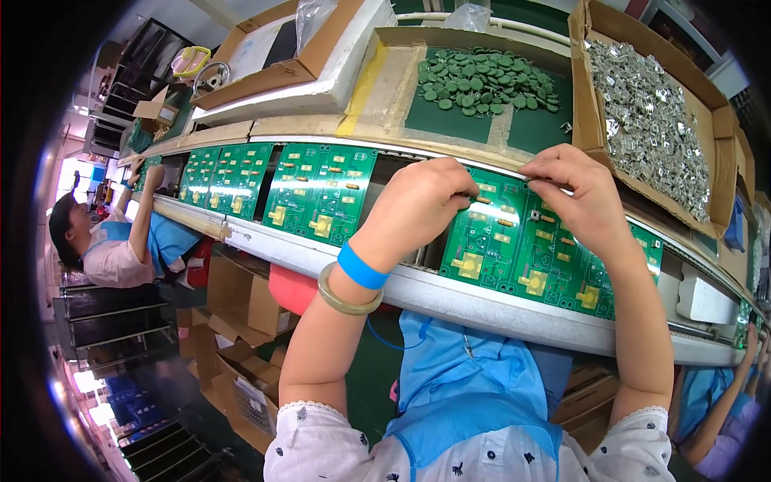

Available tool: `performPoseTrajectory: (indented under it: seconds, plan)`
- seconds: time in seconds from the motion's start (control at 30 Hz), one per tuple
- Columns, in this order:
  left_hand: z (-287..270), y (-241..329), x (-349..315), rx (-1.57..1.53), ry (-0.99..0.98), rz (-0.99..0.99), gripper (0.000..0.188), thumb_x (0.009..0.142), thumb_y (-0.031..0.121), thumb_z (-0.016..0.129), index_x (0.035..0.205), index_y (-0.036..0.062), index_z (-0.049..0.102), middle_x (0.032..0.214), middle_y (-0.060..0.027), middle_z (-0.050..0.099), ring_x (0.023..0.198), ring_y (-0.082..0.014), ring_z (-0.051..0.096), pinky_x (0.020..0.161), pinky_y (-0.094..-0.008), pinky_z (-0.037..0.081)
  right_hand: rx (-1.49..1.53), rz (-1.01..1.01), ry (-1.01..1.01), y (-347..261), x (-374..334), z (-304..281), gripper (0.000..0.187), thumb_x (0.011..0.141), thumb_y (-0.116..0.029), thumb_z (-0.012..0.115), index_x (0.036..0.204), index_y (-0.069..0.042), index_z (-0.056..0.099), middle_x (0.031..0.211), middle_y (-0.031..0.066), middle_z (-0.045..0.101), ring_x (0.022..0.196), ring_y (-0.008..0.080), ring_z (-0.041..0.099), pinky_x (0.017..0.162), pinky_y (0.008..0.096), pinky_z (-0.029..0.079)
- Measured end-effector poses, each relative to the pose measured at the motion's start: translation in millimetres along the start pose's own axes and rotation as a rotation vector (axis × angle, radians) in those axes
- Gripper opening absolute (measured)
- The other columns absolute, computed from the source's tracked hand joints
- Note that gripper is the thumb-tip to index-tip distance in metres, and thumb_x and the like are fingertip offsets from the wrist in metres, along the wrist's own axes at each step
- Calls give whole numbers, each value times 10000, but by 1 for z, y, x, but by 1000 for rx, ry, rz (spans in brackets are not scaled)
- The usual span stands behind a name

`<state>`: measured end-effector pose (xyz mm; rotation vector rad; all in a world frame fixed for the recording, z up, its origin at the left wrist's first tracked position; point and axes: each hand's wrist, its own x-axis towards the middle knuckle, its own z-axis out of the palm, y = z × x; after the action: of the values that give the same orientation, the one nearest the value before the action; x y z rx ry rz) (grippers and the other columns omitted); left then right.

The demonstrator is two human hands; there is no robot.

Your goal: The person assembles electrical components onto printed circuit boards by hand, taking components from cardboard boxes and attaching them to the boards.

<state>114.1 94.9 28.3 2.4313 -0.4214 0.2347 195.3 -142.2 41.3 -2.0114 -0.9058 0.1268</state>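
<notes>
Both my hands are over a green circuit board lying on the conveyor rail in front of me. My left hand, with a blue wrist strap and a bangle, is closed at the board's upper left, its fingertips beside a brown striped resistor. Pinched at the board's upper right edge, my right hand has its thumb and forefinger close together. Whatever sits in either pinch is too small or hidden to make out. Next to it, another green board carries resistors and a small metal clip.
Beyond the rail lie a heap of green disc components and a cardboard box of small metal clips. More boards line the rail to the left. A co-worker works at far left; another person's arm shows at right.
</notes>
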Motion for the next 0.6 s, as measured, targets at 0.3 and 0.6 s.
performPoseTrajectory:
  seconds: [0.3,0.6]
  plan:
    - [4,-6,9,-124,14,-62,170,765,7,752,932,14,719,890,-147,688,813,-323,681,725,-379,553,-500,-116,-103,4,12,10,146,836,-159,726,945,-63,737,923,111,687,853,323,677,765,420,546]
    - [9,-15,-7,-39,66,-46,153,741,61,739,893,64,717,899,-140,672,906,-354,661,809,-446,540,-553,-156,-83,-4,13,28,133,840,-147,720,933,-52,714,899,133,667,865,343,655,775,442,530]
